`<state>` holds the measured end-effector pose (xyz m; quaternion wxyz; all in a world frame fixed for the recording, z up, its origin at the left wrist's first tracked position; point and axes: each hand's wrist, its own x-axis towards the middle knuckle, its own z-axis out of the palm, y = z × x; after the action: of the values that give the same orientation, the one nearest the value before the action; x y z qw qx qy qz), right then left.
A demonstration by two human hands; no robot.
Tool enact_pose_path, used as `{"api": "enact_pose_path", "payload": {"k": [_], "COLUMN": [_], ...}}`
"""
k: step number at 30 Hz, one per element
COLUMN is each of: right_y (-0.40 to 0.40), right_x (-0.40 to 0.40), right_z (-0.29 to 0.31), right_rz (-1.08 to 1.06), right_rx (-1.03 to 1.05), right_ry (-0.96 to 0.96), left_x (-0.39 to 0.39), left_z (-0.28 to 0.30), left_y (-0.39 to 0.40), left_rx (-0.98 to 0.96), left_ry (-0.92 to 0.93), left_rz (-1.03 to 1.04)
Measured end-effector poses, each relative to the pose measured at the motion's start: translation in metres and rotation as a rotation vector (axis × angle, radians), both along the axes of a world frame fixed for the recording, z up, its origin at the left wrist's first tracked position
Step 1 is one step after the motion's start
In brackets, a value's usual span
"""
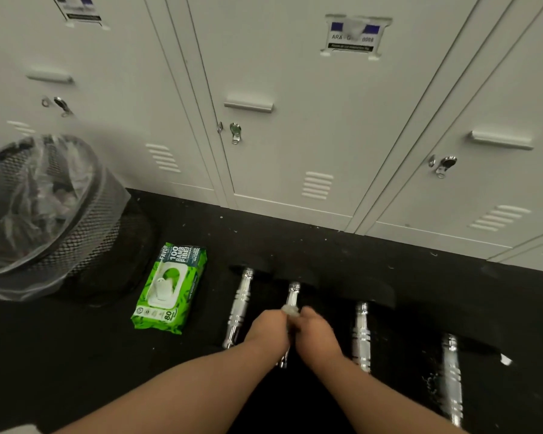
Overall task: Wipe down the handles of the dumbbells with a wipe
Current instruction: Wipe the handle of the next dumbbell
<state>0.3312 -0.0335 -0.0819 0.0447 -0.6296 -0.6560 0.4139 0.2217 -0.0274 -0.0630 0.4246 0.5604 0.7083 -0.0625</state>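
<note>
Several dumbbells with chrome handles and black heads lie side by side on the black floor. Both hands meet on the second handle (292,294) from the left. A white wipe (290,309) is wrapped round that handle, showing between the hands. My left hand (268,328) and my right hand (315,332) are closed around the wipe and the handle. The first handle (241,305) lies to the left, the third handle (361,335) and the fourth handle (451,377) to the right, all untouched.
A green pack of wipes (170,289) lies on the floor left of the dumbbells, lid closed. A black mesh bin (44,214) with a clear liner stands at far left. White lockers (295,120) line the wall behind. A white scrap (506,360) lies at right.
</note>
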Motion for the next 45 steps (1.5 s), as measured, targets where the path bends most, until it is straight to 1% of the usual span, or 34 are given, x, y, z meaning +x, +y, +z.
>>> {"api": "enact_pose_path", "payload": {"k": [1, 2, 3, 4, 5, 6, 8, 11, 13, 15, 16, 18, 19, 21, 23, 26, 28, 29, 30, 32, 33, 37, 39, 40, 41, 42, 44, 45], "right_y": [-0.004, -0.001, 0.004, 0.010, 0.016, 0.020, 0.023, 0.026, 0.034, 0.043, 0.047, 0.052, 0.052, 0.052, 0.049, 0.043, 0.039, 0.038, 0.039, 0.042, 0.046, 0.053, 0.050, 0.045, 0.038, 0.032, 0.026, 0.029], "right_x": [0.001, 0.003, 0.005, 0.006, 0.004, 0.001, -0.014, -0.030, -0.028, -0.018, -0.014, -0.005, -0.002, -0.002, -0.002, 0.002, 0.004, 0.005, 0.005, 0.004, 0.003, -0.006, -0.009, -0.010, -0.010, -0.009, -0.007, -0.007], "right_z": [0.002, 0.004, 0.004, 0.005, 0.007, 0.008, 0.006, -0.002, -0.006, -0.004, -0.003, -0.008, -0.010, -0.016, -0.015, -0.016, -0.015, -0.016, -0.017, -0.020, -0.024, -0.027, -0.022, -0.016, -0.014, -0.011, -0.006, -0.007], "right_rz": [-0.091, -0.259, -0.438, -0.558, -0.583, -0.598, -0.628, -0.753, -0.856, -0.870, -0.886, -1.012, -1.044, -1.023, -0.964, -0.915, -0.883, -0.900, -0.954, -1.089, -1.113, -1.070, -0.981, -0.888, -0.826, -0.838, -0.921, -0.982], "right_rx": [-0.034, -0.101, -0.095, -0.042, -0.002, -0.018, -0.117, -0.229, -0.284, -0.401, -0.450, -0.582, -0.630, -0.675, -0.647, -0.509, -0.475, -0.472, -0.506, -0.637, -0.676, -0.741, -0.666, -0.584, -0.460, -0.389, -0.336, -0.373], "right_ry": [0.039, 0.118, 0.173, 0.182, 0.151, 0.157, 0.229, 0.301, 0.356, 0.413, 0.475, 0.712, 0.795, 0.846, 0.780, 0.605, 0.572, 0.575, 0.621, 0.766, 0.810, 0.792, 0.731, 0.625, 0.513, 0.485, 0.563, 0.610], "left_x": [0.000, 0.000, 0.000, 0.001, 0.001, 0.001, 0.001, 0.001, 0.004, 0.006, 0.007, 0.009, 0.010, 0.011, 0.010, 0.005, 0.004, 0.005, 0.006, 0.009, 0.009, 0.011, 0.012, 0.012, 0.012, 0.012, 0.012, 0.012], "left_z": [0.001, 0.001, 0.002, 0.003, 0.004, 0.001, -0.002, -0.010, -0.016, -0.018, -0.021, -0.024, -0.022, -0.021, -0.019, -0.019, -0.018, -0.017, -0.017, -0.016, -0.016, -0.015, -0.016, -0.016, -0.016, -0.015, -0.015, -0.015], "left_y": [-0.001, -0.001, -0.001, -0.001, 0.000, 0.001, -0.001, -0.004, -0.003, -0.003, -0.005, -0.014, -0.017, -0.020, -0.018, -0.016, -0.015, -0.014, -0.013, -0.014, -0.014, -0.014, -0.013, -0.013, -0.012, -0.011, -0.009, -0.009], "left_rx": [0.003, 0.014, 0.028, 0.050, 0.077, 0.099, 0.090, 0.065, 0.042, -0.017, -0.037, 0.004, 0.022, 0.021, 0.018, 0.012, -0.005, -0.010, -0.011, -0.014, -0.015, -0.018, -0.023, -0.027, -0.037, -0.050, -0.063, -0.059], "left_ry": [-0.004, -0.020, -0.042, -0.061, -0.056, -0.036, 0.020, 0.091, 0.099, 0.114, 0.136, 0.158, 0.169, 0.198, 0.216, 0.185, 0.156, 0.151, 0.153, 0.164, 0.171, 0.196, 0.201, 0.206, 0.211, 0.215, 0.221, 0.224], "left_rz": [-0.008, -0.008, -0.010, -0.024, -0.055, -0.092, -0.165, -0.248, -0.227, -0.245, -0.278, -0.323, -0.353, -0.366, -0.366, -0.378, -0.377, -0.372, -0.368, -0.367, -0.370, -0.375, -0.372, -0.375, -0.380, -0.387, -0.404, -0.409]}}
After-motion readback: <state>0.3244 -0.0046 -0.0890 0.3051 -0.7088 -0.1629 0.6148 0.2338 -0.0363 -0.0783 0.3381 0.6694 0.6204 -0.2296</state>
